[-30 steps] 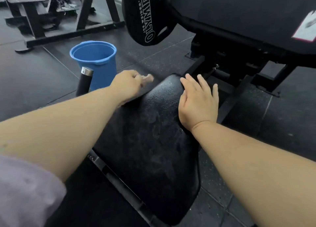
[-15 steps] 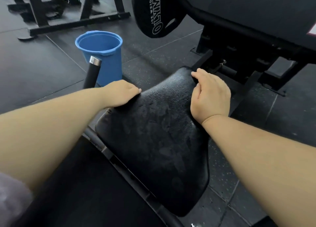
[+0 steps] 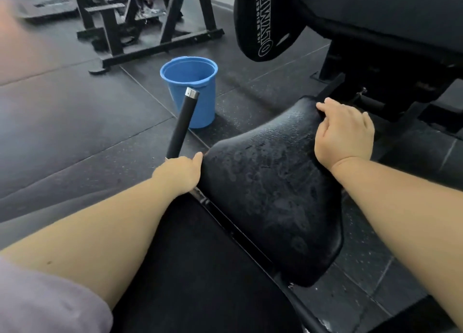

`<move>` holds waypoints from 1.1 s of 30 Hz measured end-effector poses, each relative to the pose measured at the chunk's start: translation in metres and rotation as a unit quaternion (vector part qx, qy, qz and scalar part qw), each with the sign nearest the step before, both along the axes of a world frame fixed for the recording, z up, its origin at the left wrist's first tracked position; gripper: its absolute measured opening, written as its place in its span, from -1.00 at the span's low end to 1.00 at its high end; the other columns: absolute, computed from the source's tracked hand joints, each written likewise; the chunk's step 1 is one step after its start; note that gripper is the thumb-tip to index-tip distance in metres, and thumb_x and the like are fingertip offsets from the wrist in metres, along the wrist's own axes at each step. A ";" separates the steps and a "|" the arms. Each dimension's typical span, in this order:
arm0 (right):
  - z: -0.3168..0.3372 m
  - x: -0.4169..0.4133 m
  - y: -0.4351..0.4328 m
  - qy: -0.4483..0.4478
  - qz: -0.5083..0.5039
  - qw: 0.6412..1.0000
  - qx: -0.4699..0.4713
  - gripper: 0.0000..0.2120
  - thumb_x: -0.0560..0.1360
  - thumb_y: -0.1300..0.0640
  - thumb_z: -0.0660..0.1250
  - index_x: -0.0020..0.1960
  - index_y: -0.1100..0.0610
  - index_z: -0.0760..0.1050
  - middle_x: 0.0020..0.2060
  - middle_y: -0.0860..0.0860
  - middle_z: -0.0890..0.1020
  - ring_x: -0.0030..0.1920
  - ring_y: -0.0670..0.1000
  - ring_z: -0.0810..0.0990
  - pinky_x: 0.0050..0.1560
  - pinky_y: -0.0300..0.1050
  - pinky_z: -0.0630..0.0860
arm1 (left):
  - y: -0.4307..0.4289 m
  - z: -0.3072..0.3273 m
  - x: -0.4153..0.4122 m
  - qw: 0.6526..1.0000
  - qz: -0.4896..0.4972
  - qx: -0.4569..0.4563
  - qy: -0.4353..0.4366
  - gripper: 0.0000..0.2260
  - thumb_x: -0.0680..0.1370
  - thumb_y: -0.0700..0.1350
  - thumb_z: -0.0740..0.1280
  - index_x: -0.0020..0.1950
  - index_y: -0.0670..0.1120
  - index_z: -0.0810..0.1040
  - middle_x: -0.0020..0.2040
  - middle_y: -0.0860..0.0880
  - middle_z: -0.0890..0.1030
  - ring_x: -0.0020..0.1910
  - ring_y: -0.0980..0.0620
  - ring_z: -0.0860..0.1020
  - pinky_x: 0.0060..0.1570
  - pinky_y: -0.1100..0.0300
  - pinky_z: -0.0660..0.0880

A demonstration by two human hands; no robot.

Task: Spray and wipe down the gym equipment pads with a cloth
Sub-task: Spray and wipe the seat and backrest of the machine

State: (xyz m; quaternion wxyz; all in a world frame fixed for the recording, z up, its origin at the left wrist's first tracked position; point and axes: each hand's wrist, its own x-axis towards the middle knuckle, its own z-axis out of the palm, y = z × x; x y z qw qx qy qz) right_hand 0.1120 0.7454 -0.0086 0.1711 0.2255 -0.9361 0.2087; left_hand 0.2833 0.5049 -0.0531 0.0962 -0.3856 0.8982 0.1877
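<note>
A black seat pad (image 3: pixel 270 182) with wet streaks across its top fills the middle of the view. My left hand (image 3: pixel 179 173) is at the pad's left edge, thumb on the rim, and its fingers are hidden down the side. My right hand (image 3: pixel 343 134) lies on the pad's far right corner with its fingers bent over the edge. I see no cloth or spray bottle.
A blue bucket (image 3: pixel 203 107) stands on the rubber floor just beyond the pad. A black handle bar (image 3: pixel 181 124) with a silver cap rises in front of it. A black weight plate (image 3: pixel 265 24) and a larger pad (image 3: pixel 388 11) overhang at top right. A black machine frame (image 3: pixel 160 46) stands farther back.
My left hand slid back along the pad's left edge toward me and dropped to its side. My right hand went from lying flat to bending its fingers over the far corner.
</note>
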 end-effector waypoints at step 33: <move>-0.008 -0.008 0.003 0.009 0.011 0.997 -0.075 -0.63 0.56 0.14 0.13 0.31 -0.06 0.49 0.23 -0.11 0.56 0.27 0.02 0.44 0.28 0.04 0.28 | 0.011 0.022 -0.066 0.965 0.072 0.158 0.196 -0.53 0.62 0.25 0.10 0.16 -0.04 0.62 -0.09 -0.19 0.53 -0.34 -0.09 0.40 -0.37 0.18 0.33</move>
